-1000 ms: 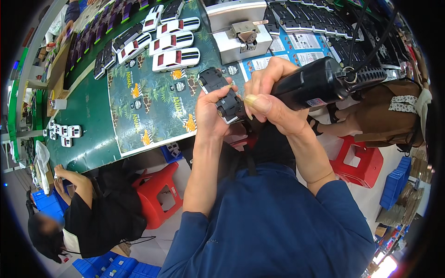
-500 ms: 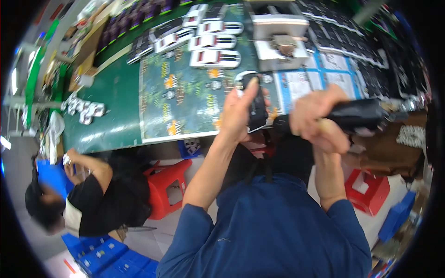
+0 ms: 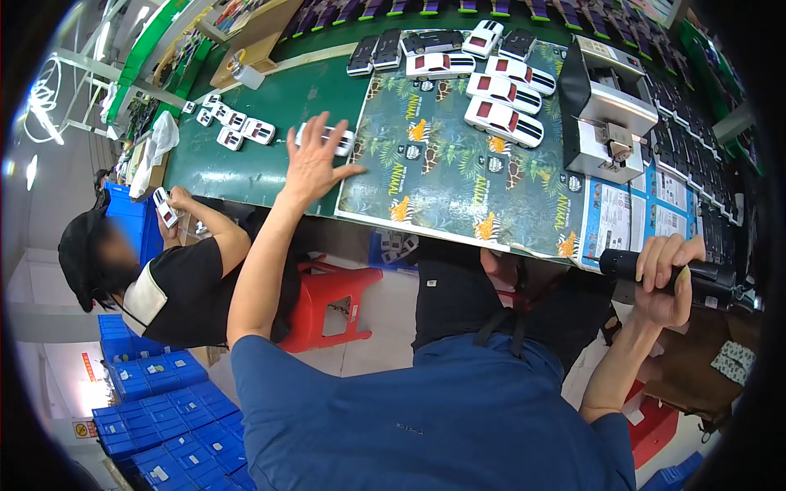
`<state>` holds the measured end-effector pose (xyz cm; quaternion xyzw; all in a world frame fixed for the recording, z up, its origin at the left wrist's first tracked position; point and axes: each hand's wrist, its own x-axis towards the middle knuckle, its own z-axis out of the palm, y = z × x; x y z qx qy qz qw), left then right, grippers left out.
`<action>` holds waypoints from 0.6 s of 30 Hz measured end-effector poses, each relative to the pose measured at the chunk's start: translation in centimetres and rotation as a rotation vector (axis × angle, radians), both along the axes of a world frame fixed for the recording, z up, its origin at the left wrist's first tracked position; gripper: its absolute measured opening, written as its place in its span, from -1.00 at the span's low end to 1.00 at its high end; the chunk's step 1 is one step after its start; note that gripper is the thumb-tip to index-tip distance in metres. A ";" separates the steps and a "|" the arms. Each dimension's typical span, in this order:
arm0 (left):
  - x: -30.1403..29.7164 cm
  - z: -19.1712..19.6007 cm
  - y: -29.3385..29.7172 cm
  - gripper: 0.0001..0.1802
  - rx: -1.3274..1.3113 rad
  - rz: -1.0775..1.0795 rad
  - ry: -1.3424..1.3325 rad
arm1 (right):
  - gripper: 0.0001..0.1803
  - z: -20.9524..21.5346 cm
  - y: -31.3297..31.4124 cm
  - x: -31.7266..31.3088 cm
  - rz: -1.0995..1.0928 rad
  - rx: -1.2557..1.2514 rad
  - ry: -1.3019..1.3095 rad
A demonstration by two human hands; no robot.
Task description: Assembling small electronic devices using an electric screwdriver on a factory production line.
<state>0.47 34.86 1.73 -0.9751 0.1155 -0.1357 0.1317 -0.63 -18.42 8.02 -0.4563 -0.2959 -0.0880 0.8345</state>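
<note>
Work judged partway: my left hand (image 3: 311, 166), spread wide, over a black-striped white toy car (image 3: 344, 146) near the front edge of the counter (image 3: 246, 176); my right hand (image 3: 665, 282) gripping a black cylindrical power tool (image 3: 714, 281); underside-up black cars (image 3: 434, 41) perhaps left.

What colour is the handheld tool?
The handheld tool is black, seen best in the head view.

The person wears a navy-blue, short-sleeved fabric shirt (image 3: 393, 401) with one small mark (image 3: 411, 428). The black fabric trousers (image 3: 454, 307) carry a little whitish rectangular tag (image 3: 431, 283).
</note>
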 end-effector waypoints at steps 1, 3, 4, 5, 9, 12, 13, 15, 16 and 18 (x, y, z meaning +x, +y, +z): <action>-0.3 -0.9 1.6 -0.06 -0.097 0.140 -0.029 | -0.82 -0.1 0.5 0.2 0.009 0.002 -0.003; -0.3 -2.5 4.1 -0.22 -0.218 0.282 -0.127 | -0.82 -0.1 1.4 0.4 0.025 -0.013 0.025; -0.1 -3.0 5.3 -0.27 -0.249 0.280 -0.180 | -0.81 -0.2 1.6 0.5 0.027 -0.019 0.032; 0.1 -3.5 6.6 -0.31 -0.280 0.276 -0.234 | -0.81 -0.1 1.9 0.5 0.034 -0.020 0.028; 0.9 -3.8 10.1 -0.40 -0.263 0.294 -0.254 | -0.81 -0.2 1.9 0.1 0.031 -0.035 0.038; 1.5 -4.1 12.5 -0.49 -0.207 0.464 -0.269 | -0.82 -0.5 1.8 0.0 -0.005 -0.030 0.089; 1.4 -4.4 13.7 -0.49 -0.200 0.473 -0.275 | -0.82 -0.5 1.8 0.1 0.006 -0.024 0.086; 1.8 -4.4 14.8 -0.49 -0.213 0.790 -0.352 | -0.83 -0.6 1.9 0.1 0.004 -0.002 0.139; 2.2 -4.7 14.3 -0.46 -0.295 0.866 -0.373 | -0.83 -0.6 1.9 -0.1 0.001 -0.005 0.135; 2.4 -5.3 12.0 -0.44 -0.326 0.761 -0.401 | -0.84 -0.6 1.6 -0.3 -0.001 -0.024 0.135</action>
